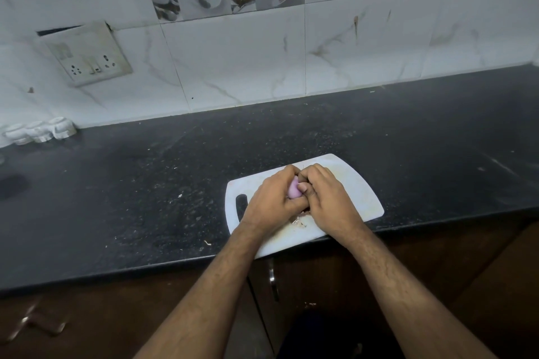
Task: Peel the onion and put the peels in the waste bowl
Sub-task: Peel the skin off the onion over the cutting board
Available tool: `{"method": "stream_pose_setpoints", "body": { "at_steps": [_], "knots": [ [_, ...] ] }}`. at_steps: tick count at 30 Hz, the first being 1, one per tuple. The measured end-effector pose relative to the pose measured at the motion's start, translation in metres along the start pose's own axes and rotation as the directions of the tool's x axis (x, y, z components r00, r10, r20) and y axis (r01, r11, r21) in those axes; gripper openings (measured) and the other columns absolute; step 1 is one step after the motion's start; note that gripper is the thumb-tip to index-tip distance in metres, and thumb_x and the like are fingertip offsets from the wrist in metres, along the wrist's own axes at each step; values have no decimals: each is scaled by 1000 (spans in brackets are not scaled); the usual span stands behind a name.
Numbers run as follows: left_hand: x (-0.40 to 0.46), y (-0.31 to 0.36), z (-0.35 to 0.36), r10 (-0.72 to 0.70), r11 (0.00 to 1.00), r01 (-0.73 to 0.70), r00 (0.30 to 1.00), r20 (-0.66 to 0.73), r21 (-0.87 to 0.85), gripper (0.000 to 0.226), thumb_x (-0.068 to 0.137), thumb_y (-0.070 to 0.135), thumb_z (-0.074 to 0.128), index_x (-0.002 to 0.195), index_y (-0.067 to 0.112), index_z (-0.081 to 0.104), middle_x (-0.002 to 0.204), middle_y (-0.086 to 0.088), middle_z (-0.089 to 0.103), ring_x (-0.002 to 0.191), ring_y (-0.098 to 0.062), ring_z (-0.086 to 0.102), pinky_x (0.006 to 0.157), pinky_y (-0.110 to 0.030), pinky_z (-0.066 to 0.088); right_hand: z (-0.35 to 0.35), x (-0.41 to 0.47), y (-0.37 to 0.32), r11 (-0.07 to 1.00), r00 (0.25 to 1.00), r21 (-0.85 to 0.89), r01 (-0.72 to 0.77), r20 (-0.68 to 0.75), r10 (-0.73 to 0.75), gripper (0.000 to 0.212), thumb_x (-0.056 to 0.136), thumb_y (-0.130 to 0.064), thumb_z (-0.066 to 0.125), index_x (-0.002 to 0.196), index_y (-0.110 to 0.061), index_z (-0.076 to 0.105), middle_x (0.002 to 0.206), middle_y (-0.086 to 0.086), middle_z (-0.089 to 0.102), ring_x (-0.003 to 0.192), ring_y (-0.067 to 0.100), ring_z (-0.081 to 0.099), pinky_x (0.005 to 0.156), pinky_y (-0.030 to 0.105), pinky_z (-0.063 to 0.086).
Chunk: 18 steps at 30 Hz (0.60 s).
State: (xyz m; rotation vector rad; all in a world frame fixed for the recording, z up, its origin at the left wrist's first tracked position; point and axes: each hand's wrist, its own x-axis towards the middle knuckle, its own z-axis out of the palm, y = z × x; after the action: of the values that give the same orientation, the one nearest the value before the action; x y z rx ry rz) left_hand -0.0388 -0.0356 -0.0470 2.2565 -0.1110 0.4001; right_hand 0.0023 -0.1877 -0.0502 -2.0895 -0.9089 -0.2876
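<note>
The fingers (302,188) of both hands are curled round a small pale-purple peeled onion (293,189), left hand (272,201) cupping it, right hand (326,198) pinching at its top. It is held over a white plastic cutting board (361,192), brown peel scraps (299,222) lying beneath, on the black speckled stone counter (145,183).

Bare dark countertop (145,183) all around the cutting board (358,183).
</note>
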Motion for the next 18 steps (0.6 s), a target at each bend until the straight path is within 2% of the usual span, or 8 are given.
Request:
{"method": "stream_pose_setpoints", "body": {
  "at_steps": [2, 5, 8, 11, 14, 16, 18],
  "knots": [
    [-1, 0, -1, -19, 987, 24, 999, 35, -159, 17, 82, 22, 67, 98, 21, 61, 84, 2, 72, 73, -11, 65, 66, -40, 57, -1, 0, 0, 999, 1000, 37, 6, 1, -6, 12, 103, -16, 48, 94, -24, 50, 96, -9, 55, 91, 11, 50, 78, 22, 39],
    [-3, -1, -1, -2, 963, 17, 998, 56, -268, 19, 82, 9, 67, 100, 13, 63, 79, 3, 70, 69, -10, 64, 62, -29, 55, -5, 0, 2, 992, 1000, 123, 4, 8, -5, 10, 101, -18, 50, 94, -18, 55, 93, -7, 59, 88, 11, 56, 76, 21, 42],
    [-3, 0, -2, 37, 961, -19, 997, 63, -278, 19, 83, 7, 65, 101, 13, 64, 82, 1, 70, 72, -10, 63, 64, -27, 53, -9, 1, 5, 980, 999, 200, -12, 40, 4, 11, 102, -10, 55, 94, -16, 59, 92, -6, 61, 86, 10, 58, 75, 22, 46],
    [-3, 0, -3, 65, 959, -44, 995, 69, -280, 20, 85, 5, 64, 104, 12, 64, 87, -5, 72, 75, -11, 65, 66, -28, 55, -12, 2, 5, 965, 998, 260, -20, 67, 3, 12, 102, -7, 56, 94, -16, 60, 93, -3, 62, 86, 14, 60, 76, 29, 51],
    [-2, -1, -5, 77, 955, -58, 996, 53, -292, 16, 90, 7, 65, 105, 13, 64, 90, 0, 70, 76, -12, 66, 67, -29, 57, -16, 1, 2, 928, 996, 368, -53, 87, 22, 16, 104, -9, 55, 93, -20, 61, 90, -8, 65, 83, 9, 61, 75, 25, 49],
    [-1, -2, -6, 93, 952, -78, 995, 37, -296, 13, 93, 10, 66, 105, 13, 63, 93, -3, 68, 78, -13, 66, 69, -31, 57, -19, -1, -1, 872, 994, 481, -86, 104, 40, 18, 106, -14, 53, 94, -24, 62, 87, -14, 67, 83, 4, 61, 76, 21, 49],
    [-1, -3, -6, 98, 957, -82, 994, 41, -279, 12, 94, 9, 66, 105, 12, 62, 92, -8, 69, 76, -14, 67, 67, -31, 57, -20, -1, -1, 854, 991, 508, -116, 110, 69, 17, 106, -16, 54, 94, -23, 64, 87, -13, 69, 84, 5, 64, 77, 22, 51]
  ]
}}
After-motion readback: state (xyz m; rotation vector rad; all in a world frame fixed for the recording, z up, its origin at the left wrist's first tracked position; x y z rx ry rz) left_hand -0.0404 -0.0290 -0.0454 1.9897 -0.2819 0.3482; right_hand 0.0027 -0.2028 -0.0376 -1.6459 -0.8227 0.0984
